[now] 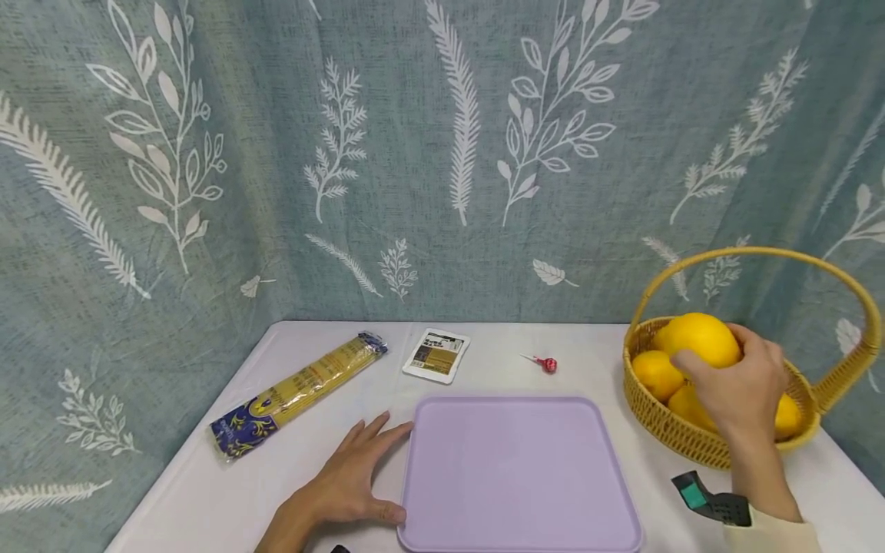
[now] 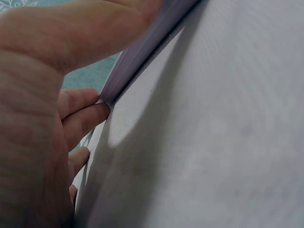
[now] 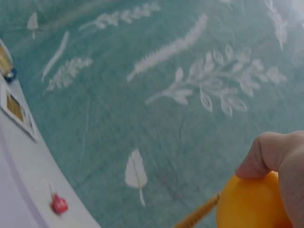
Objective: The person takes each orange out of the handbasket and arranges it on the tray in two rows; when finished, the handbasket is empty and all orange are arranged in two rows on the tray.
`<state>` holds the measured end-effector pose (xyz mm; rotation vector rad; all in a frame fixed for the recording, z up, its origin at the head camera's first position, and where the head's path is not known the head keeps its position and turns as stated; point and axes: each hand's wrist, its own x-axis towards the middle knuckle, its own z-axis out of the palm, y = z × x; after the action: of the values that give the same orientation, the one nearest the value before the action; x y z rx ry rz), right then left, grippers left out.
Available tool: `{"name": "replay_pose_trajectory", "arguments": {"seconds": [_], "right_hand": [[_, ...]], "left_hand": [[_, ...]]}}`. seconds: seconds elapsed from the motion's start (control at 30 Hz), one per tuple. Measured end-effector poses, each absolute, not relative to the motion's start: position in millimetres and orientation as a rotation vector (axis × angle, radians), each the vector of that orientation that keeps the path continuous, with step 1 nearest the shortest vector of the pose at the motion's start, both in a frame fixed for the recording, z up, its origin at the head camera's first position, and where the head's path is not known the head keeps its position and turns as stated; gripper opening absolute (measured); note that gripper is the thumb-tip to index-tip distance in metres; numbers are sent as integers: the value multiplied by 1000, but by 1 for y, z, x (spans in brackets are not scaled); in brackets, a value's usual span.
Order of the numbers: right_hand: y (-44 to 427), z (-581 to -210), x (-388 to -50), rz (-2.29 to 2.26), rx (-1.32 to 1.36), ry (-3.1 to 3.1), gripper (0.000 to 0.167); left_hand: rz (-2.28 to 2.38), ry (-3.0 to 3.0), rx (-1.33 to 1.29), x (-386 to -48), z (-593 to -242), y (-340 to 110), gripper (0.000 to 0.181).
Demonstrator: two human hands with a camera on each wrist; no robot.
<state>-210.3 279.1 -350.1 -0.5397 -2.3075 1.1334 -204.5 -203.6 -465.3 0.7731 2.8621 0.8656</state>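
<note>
In the head view, my right hand (image 1: 750, 380) grips a large yellow lemon (image 1: 704, 338) at the top of a wicker basket (image 1: 681, 434). Several more lemons (image 1: 657, 374) lie in the basket below it. The right wrist view shows the thumb pressed on the skin of the held lemon (image 3: 251, 204). At the left side of a pale purple tray (image 1: 518, 472), my left hand (image 1: 349, 476) lies with fingers spread, its thumb and index finger at the rim. In the left wrist view its fingertips touch the tray's edge (image 2: 128, 71).
Behind the tray lie a flat white-edged packet (image 1: 437, 355) and a red lollipop (image 1: 548, 365). A long pack of spaghetti (image 1: 297, 395) lies slanted on the left. The basket's tall handle (image 1: 747, 251) arches over the right hand. A patterned curtain (image 1: 415, 169) hangs behind the white table.
</note>
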Motion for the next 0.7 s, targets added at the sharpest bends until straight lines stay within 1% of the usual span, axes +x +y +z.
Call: {"name": "replay_pose_trajectory", "arguments": {"seconds": [0.3,0.37,0.57,0.7], "right_hand": [[239,-332,-198,1170,-353,-2161,74],[228,-332,-197,1173,-275,-2147,73],[196,-334,-200,1206,-46,-2150,79],[176,-338,-204,1258,34,-2138,76]], "left_hand": [[867,2867,783,-206,-468,-205,121],[875,2861,762,-207,-469,-204,121],[872,2865,753,-207,-470,-206,120],[868,2872,748,-207,-471,-207,120]]}}
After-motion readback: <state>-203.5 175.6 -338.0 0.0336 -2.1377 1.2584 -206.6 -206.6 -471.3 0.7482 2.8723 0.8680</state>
